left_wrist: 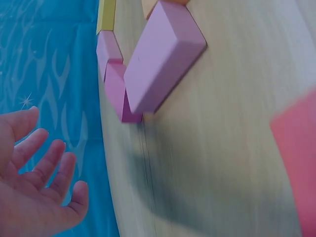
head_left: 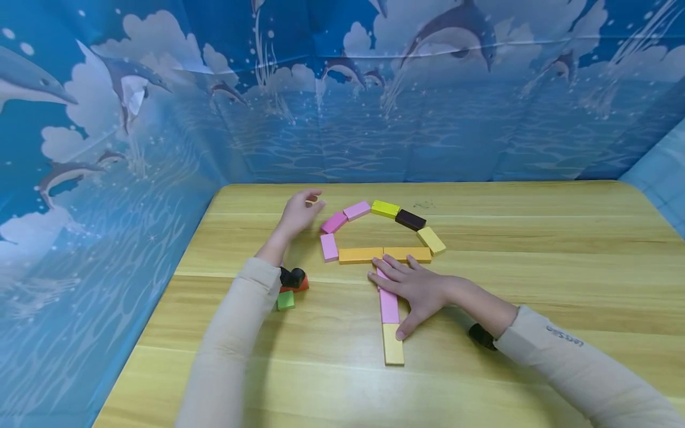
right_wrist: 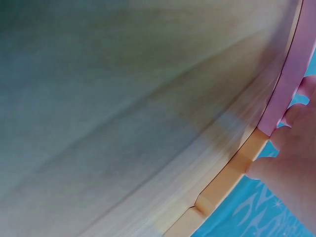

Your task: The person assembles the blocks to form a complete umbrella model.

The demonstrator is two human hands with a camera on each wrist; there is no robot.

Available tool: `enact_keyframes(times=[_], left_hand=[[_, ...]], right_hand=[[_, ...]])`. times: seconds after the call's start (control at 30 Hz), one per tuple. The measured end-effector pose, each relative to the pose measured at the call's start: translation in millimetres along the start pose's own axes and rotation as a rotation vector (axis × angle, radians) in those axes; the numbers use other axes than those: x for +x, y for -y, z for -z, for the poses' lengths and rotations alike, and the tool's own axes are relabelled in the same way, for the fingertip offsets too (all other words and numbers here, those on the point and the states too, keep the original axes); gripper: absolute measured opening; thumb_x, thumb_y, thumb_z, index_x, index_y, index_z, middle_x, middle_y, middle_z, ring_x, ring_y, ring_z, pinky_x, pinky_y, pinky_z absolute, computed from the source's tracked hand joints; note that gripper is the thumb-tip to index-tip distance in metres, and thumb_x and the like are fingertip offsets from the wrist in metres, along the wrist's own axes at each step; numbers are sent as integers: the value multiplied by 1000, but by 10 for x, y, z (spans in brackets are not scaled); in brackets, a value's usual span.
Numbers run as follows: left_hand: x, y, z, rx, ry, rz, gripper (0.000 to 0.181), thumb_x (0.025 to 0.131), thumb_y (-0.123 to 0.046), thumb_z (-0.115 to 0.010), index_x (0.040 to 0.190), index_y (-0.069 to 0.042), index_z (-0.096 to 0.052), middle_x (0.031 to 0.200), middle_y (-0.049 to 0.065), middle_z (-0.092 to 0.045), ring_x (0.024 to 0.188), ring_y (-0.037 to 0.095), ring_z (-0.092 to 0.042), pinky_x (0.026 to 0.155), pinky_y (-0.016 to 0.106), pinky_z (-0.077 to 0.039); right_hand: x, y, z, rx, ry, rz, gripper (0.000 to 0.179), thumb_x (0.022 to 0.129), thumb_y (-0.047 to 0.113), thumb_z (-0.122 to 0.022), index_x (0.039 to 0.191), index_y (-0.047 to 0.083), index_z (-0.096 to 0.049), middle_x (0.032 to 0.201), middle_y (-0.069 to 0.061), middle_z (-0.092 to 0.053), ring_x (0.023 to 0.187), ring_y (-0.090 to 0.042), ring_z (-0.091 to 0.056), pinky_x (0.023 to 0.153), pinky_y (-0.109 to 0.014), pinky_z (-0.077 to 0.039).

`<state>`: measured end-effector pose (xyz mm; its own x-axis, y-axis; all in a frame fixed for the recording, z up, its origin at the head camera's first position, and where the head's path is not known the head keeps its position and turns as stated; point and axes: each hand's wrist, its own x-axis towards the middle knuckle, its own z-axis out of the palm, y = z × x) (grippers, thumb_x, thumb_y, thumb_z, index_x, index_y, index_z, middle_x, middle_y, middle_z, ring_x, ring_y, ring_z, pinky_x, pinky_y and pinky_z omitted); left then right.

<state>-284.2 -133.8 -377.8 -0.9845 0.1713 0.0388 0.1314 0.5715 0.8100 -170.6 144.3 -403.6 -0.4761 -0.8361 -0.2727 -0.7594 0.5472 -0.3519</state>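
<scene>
My left hand (head_left: 301, 215) hovers over the table left of a block arc, fingers loosely bent, nothing in them. The arc holds a light pink block (head_left: 329, 247), a darker pink block (head_left: 334, 222), another pink block (head_left: 357, 210), a lime yellow block (head_left: 385, 208), a black block (head_left: 410, 220) and a pale yellow block (head_left: 431, 240). Two orange blocks (head_left: 361, 255) close its near side. My right hand (head_left: 423, 289) lies spread over the stem below, its thumb touching a cream block (head_left: 393, 346) and its fingers covering part of the pink stem blocks (head_left: 389, 306).
Beside the left forearm sit black pieces (head_left: 292, 277), a red block (head_left: 304, 283) and a green block (head_left: 286, 300), partly hidden by the sleeve. A black object (head_left: 481, 336) lies by the right wrist. A blue dolphin-print curtain (head_left: 342, 137) stands behind the wooden table (head_left: 562, 249).
</scene>
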Motion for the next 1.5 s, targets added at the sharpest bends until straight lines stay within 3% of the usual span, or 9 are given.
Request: enact_keyframes(times=[0.37,0.77,1.0,1.13,1.37,1.5], left_hand=[[-291,122,295,19,13,1,38,95,-19,-53,130,-4,-50,126,21,-51,113,33,-48,95,44,-39],[-697,451,606,48,82,-17,41,96,-18,-53,130,4,-49,126,23,-51,115,37,-47,95,47,-39],[-861,631,716,43,97,0,41,94,-15,-55,129,5,-49,127,25,-50,114,38,-47,97,48,-37],[-915,694,738,48,145,1,43,92,-11,-58,130,5,-48,130,24,-49,116,40,-47,97,49,-38],[-989,767,760,48,285,-1,59,84,-3,-68,136,3,-42,136,24,-44,121,41,-44,95,48,-40],[-1002,824,747,84,317,-14,66,80,-3,-71,137,5,-39,135,25,-43,118,40,-45,95,48,-39]], right_hand=[[18,-4,-19,-8,11,-9,113,70,71,-61,150,8,-12,155,-17,4,140,-36,8,103,-65,3],[13,-8,-25,-5,0,-5,112,71,71,-60,150,7,-12,155,-17,3,140,-38,6,103,-65,2],[22,11,-11,-8,-1,-5,113,71,71,-61,150,7,-12,155,-17,3,140,-37,7,103,-65,2],[21,12,-4,-5,-2,-7,113,70,70,-62,150,7,-12,154,-18,3,140,-38,6,103,-65,2],[11,31,12,1,-3,-4,113,71,69,-62,150,6,-12,154,-18,3,140,-38,6,103,-65,2],[9,34,14,5,-4,0,112,71,69,-62,150,6,-12,154,-18,3,139,-38,6,103,-65,2]])
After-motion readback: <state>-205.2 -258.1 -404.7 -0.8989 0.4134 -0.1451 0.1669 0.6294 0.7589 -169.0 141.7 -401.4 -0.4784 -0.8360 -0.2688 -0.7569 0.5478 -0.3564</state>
